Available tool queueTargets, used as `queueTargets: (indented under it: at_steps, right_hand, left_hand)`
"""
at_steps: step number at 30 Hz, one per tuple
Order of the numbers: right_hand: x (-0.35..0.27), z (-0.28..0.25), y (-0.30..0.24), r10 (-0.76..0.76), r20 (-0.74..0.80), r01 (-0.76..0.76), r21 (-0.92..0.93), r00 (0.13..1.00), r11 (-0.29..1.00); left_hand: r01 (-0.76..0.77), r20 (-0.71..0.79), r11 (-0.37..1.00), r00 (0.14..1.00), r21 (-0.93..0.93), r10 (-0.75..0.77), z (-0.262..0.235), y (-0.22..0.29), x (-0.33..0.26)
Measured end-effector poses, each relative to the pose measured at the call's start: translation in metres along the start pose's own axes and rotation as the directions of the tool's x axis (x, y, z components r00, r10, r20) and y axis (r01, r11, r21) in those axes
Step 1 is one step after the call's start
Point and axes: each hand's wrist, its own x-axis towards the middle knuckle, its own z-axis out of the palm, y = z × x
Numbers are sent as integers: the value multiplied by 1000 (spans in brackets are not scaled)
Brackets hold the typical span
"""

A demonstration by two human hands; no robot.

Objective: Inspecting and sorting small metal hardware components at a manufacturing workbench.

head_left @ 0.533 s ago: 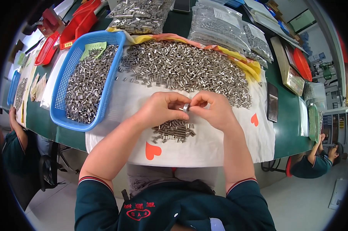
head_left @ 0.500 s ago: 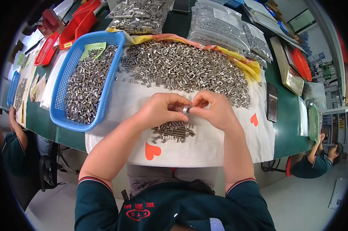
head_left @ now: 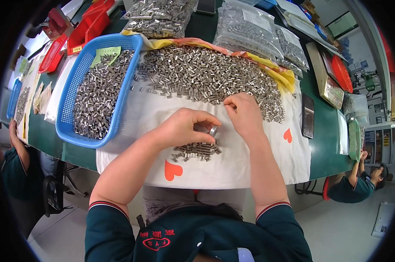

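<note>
My left hand is closed round a short, shiny metal ring, held between thumb and fingers above the white cloth. My right hand is at the near edge of a large heap of small metal cylinders, with thumb and forefinger pinched together. Whether a cylinder is between those fingertips is too small to tell. Partly hidden under my left hand lies a smaller pile of the same cylinders, several of them side by side.
A blue perforated basket with more cylinders and a green slip stands at left. Bags of metal parts lie behind the heap. A phone rests right of the cloth. Red bins stand far left; other people sit at both sides.
My right hand has moved away from the ring, up and slightly right to the heap's edge. My left hand keeps hold of the ring, slightly lower.
</note>
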Motion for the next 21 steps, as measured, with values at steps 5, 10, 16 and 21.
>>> queueTargets:
  at_steps: [5,10,16,21]
  right_hand:
    - [1,-8,-4,53,30,-55,91,998,994]
    - [-3,-7,-3,-63,90,67,-46,994,997]
    - [-3,-6,-18,18,84,-25,82,996,996]
    - [-7,-15,-28,80,176,-167,567,981,806]
  left_hand:
    - [-4,12,999,1000,-34,4,-1,0,1]
    - [25,1,999,1000,-29,-25,-1,2,3]
    - [36,-147,928,984,-370,-97,-1,-11,6]
    - [37,-177,895,976,-445,-128,-3,-7,7]
